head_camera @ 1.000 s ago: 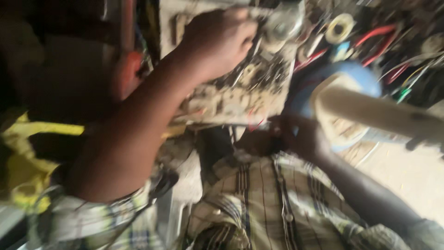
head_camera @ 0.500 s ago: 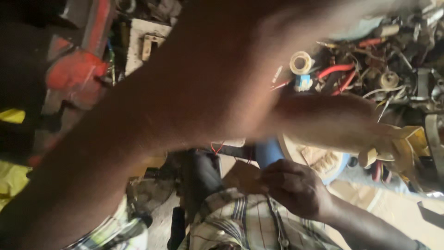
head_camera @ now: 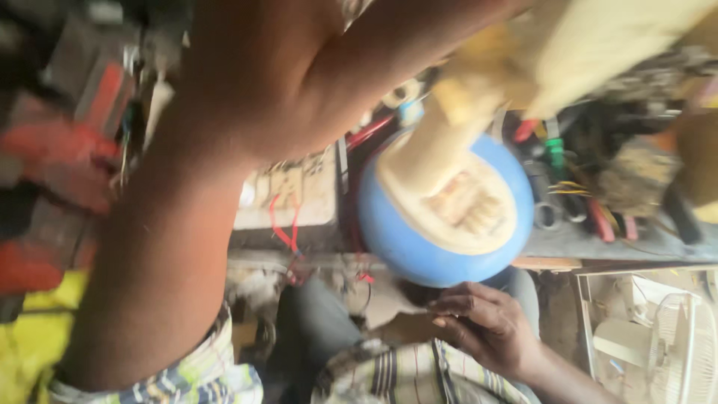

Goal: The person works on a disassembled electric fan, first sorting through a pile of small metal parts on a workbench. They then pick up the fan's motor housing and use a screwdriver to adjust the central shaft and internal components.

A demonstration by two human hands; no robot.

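Your right hand [head_camera: 486, 329] rests loosely curled, gripping nothing, just below the blue-and-cream fan base [head_camera: 445, 209] on the counter [head_camera: 568, 243]. Steady that base from beneath while its cream column [head_camera: 449, 127] is raised. Your left forearm [head_camera: 224, 150] crosses the view; the left hand is cut off, its grip undeterminable.

Cluttered tools [head_camera: 568, 187] behind blue-based fan [head_camera: 446, 224]; seemingly little clearance.
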